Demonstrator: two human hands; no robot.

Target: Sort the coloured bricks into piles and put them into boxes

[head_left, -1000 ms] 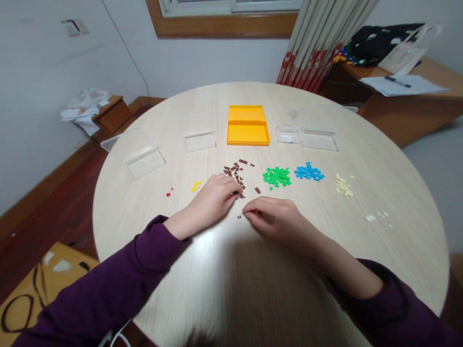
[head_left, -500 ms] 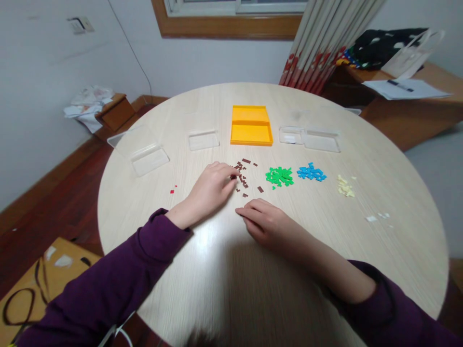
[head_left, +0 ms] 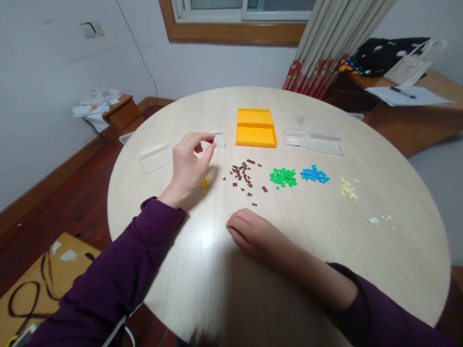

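My left hand (head_left: 190,159) is raised above the table, thumb and forefinger pinched on a small brown building brick (head_left: 212,141). A transparent tray (head_left: 219,140) stands behind those fingertips, partly covered by the hand. Beside my left wrist lies a small group of yellow bricks (head_left: 205,182). The scattered brown brick pile (head_left: 242,173) is to the right of that hand. My right hand (head_left: 253,231) rests on the table in front of the pile, fingers curled together; whatever they may hold is hidden. One brown brick (head_left: 254,204) lies just beyond its knuckles.
A yellow case (head_left: 256,137) stands open at the back. Green bricks (head_left: 283,178), blue bricks (head_left: 315,174), cream bricks (head_left: 347,188) and white bricks (head_left: 373,220) lie toward the right. More clear trays stand at the left (head_left: 155,160) and right (head_left: 325,143).
My left hand has lifted from the brown pile with a brown brick and moved left and back, toward the clear tray. My right hand has shifted slightly left, its fingers more curled.
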